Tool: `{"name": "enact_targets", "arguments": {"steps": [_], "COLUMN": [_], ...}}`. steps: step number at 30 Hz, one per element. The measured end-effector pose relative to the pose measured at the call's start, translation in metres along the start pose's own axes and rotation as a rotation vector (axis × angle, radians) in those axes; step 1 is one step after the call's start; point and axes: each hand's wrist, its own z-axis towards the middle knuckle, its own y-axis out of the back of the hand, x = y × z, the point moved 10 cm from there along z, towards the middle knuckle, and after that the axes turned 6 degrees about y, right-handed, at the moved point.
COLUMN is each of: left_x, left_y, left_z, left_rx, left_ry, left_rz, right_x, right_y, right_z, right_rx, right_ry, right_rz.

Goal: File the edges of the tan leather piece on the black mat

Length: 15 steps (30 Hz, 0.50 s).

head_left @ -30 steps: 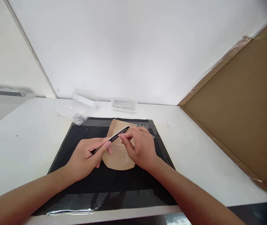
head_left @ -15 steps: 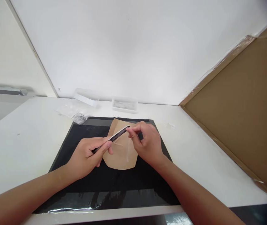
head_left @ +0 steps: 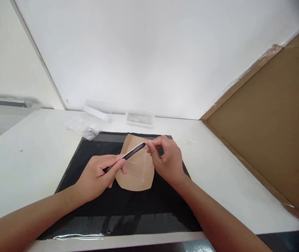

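Observation:
A thin dark strip with a white edge (head_left: 134,151) slants up to the right above a tan sheet (head_left: 139,176). My left hand (head_left: 100,175) grips its lower part between thumb and fingers. At the upper tip is my right hand (head_left: 165,155), thumb and forefinger pinched together; whether they hold the tip or something tiny is too small to tell. The tan sheet, rounded along its near edge, lies on a black mat (head_left: 123,204) beneath both hands.
Behind the mat stand a small clear tray (head_left: 140,119) with pieces inside and a translucent lid or box (head_left: 96,111). Clear plastic bags (head_left: 89,133) lie at the mat's back left corner. Small white bits (head_left: 191,142) are on the white table (head_left: 217,168). Cardboard (head_left: 270,122) rises at right.
My right hand has moved slightly to the right, and more of the strip's upper tip shows. My left hand keeps its hold on the strip.

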Motion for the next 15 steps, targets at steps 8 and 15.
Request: {"name": "enact_targets", "arguments": {"steps": [8, 15], "left_x": [-0.016, -0.008], "left_y": [0.001, 0.010], "left_z": [-0.002, 0.000], "left_rx": [-0.035, -0.099], "left_ry": [-0.110, -0.050], "left_rz": [0.079, 0.067], "right_x": [-0.008, 0.002], "right_y": [0.006, 0.009], "right_z": [-0.002, -0.004], "right_rx": [-0.050, -0.079], "right_ry": [-0.070, -0.011], "right_rz": [0.171, 0.172]}}
